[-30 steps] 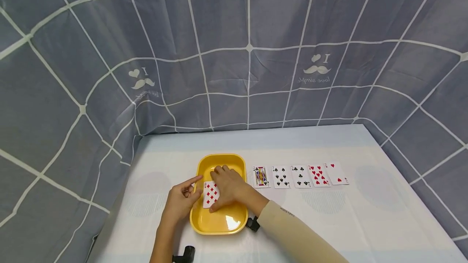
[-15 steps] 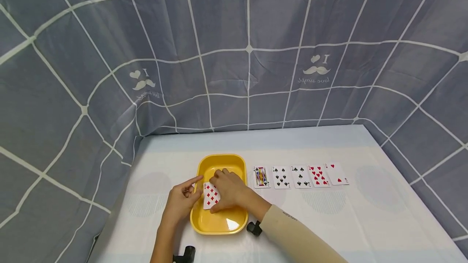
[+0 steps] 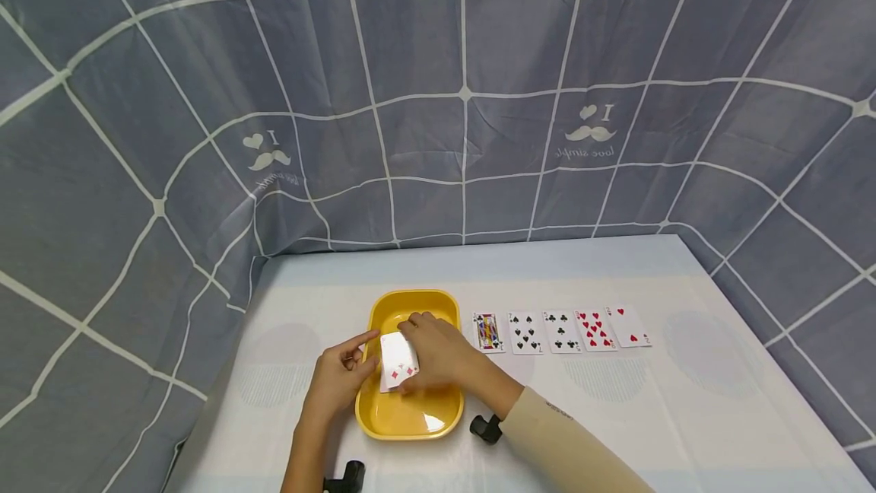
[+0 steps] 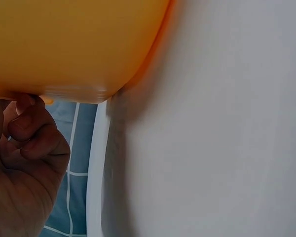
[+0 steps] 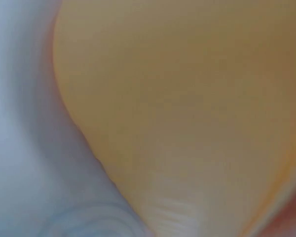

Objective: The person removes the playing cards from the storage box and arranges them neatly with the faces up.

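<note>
A yellow tray [image 3: 408, 411] stands on the table in the head view. My left hand [image 3: 334, 380] holds its left rim between thumb and fingers; the left wrist view has that hand's curled fingers [image 4: 39, 131] beneath the rim. Inside the tray my right hand [image 3: 443, 356] grips the right side of a playing card [image 3: 397, 350]. The card is tilted, glare whitens most of its face, and red diamonds show near its lower edge. A sliver of another card peeks out below it at the lower left. In the right wrist view the tray wall [image 5: 177, 98] fills most of the picture.
Right of the tray lies a face-up row of cards: a picture card [image 3: 489, 332], a seven of spades [image 3: 526, 333], a clubs card [image 3: 563, 332], a hearts card [image 3: 595, 330] and a two of hearts [image 3: 628, 326]. A grey checked curtain [image 3: 424, 135] rises behind the table.
The right hand has lifted and tilted the card, so its diamonds face has turned mostly to glare. That hand and forearm moved slightly right. The left hand stayed on the rim.
</note>
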`<state>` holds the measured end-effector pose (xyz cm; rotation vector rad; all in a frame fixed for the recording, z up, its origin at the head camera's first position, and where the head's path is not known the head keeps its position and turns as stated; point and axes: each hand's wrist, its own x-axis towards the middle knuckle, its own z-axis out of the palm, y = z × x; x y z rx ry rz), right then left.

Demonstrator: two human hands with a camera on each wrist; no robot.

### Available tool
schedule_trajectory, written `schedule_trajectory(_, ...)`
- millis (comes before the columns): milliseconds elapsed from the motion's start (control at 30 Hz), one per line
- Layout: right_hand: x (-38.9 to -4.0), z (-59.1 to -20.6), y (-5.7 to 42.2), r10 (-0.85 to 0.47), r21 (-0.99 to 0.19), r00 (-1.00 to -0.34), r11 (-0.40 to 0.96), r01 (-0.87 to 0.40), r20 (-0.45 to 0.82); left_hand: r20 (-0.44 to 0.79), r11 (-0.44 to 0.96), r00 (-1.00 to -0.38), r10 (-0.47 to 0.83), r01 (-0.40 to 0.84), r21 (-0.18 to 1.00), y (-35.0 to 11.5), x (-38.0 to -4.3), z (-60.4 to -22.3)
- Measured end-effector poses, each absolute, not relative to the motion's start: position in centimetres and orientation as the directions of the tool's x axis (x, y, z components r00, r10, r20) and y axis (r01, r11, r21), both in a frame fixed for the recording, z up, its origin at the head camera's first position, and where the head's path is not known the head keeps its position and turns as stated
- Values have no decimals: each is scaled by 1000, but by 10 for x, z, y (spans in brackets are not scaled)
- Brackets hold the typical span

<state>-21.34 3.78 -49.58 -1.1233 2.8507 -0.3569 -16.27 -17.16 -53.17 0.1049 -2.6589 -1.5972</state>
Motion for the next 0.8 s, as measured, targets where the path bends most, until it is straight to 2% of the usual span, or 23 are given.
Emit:
schedule_trajectory(467,-210,-468,78,-596,-293,-800,754,-588,72,18,482,-995,-102,-34,875,-171,-163,-531)
schedule_trajectory(800,-189,-465,138,-481,-328,-863,799,-504,153,19,487,-995,-99,-32,873,-171,-164,-532)
